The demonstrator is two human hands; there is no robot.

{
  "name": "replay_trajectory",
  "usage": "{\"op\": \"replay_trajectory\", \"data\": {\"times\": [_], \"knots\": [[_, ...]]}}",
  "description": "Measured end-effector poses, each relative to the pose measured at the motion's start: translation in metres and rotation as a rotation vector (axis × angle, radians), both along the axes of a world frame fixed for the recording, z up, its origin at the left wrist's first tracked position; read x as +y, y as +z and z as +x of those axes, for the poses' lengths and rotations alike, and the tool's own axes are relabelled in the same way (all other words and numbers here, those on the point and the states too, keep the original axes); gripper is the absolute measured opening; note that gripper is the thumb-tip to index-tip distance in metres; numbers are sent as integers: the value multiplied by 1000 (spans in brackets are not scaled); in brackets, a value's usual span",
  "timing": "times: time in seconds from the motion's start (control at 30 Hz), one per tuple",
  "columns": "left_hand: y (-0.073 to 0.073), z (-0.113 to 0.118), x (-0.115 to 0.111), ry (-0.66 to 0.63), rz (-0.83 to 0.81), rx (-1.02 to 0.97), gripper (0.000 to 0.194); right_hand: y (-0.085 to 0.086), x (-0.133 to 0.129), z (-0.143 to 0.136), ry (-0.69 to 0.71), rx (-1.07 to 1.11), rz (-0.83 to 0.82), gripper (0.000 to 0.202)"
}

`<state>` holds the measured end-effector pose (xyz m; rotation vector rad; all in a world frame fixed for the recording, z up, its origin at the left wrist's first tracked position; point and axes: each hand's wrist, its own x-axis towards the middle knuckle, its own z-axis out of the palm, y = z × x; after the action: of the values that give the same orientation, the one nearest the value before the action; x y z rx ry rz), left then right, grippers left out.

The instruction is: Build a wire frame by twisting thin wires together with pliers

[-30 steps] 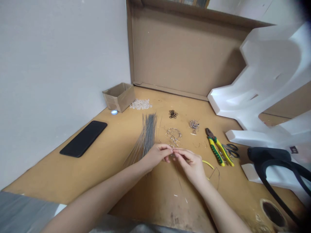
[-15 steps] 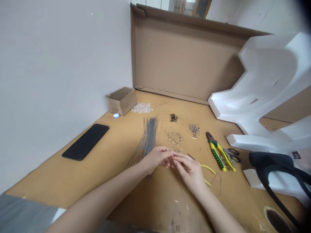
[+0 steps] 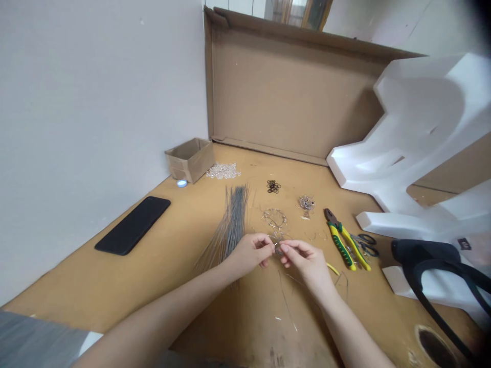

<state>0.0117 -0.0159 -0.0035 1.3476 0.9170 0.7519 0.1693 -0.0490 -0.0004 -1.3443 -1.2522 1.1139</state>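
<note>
My left hand [image 3: 253, 252] is closed in a pinch, thumb against forefinger, on a thin wire [image 3: 276, 245] in the middle of the table. Facing it, my right hand [image 3: 303, 258] pinches the same wire from the right; a small gap lies between the fingertips. How the wire is shaped in the fingers is too fine to tell. A bundle of straight grey wires [image 3: 235, 220] lies just left of and behind my left hand. Past the fingertips is a loose ring of bent wire pieces [image 3: 274, 218]. My right hand partly covers a yellow-handled tool [image 3: 332, 269].
Green-and-yellow pliers [image 3: 342, 240] and dark-handled scissors [image 3: 366, 244] lie right. Further back are black rings [image 3: 273, 186], a small metal pile [image 3: 306, 203], clear bits [image 3: 223, 170] and a cardboard box [image 3: 191, 159]. A black phone [image 3: 133, 225] lies left; white foam [image 3: 418, 128] stands right.
My hands have moved slightly apart, the right one a little to the right, opening a gap between the fingertips. Less of the yellow-handled tool shows now.
</note>
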Motion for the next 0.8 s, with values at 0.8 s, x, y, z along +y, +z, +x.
{"op": "replay_trajectory", "data": {"times": [0.8], "knots": [[-3,5,-7,74,178,31,16,-9,-5,-15,-170,173,43,15]]}}
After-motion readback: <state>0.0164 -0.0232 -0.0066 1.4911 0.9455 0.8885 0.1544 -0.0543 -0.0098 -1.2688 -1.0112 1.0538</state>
